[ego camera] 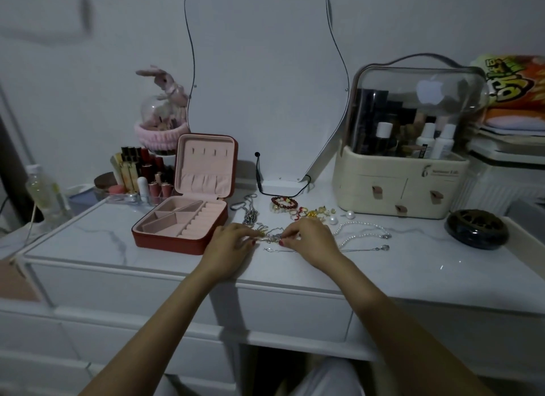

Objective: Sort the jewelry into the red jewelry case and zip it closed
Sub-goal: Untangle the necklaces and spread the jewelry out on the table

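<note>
The red jewelry case (pixel 165 240) lies open on the white vanity top, pink-lined, its lid (pixel 206 164) upright and its compartments bare. Just right of the case, my left hand (pixel 228 245) and my right hand (pixel 309 242) pinch the two ends of a small silver and gold chain (pixel 271 238) against the tabletop. Behind my hands lie a silver chain necklace (pixel 250 211), a red bead bracelet (pixel 284 202), several rings and gold pieces (pixel 309 212) and loose pearls (pixel 350 214). A pearl necklace (pixel 361 227) and a thin silver chain (pixel 362 249) lie to the right.
A cream cosmetics organiser (pixel 401 186) with a clear dome stands at the back right, with a dark round dish (pixel 476 233) beside it. Lipsticks in a clear tray (pixel 141 174) and a plush rabbit globe (pixel 162 106) sit at the back left. A wavy mirror (pixel 265 71) leans on the wall.
</note>
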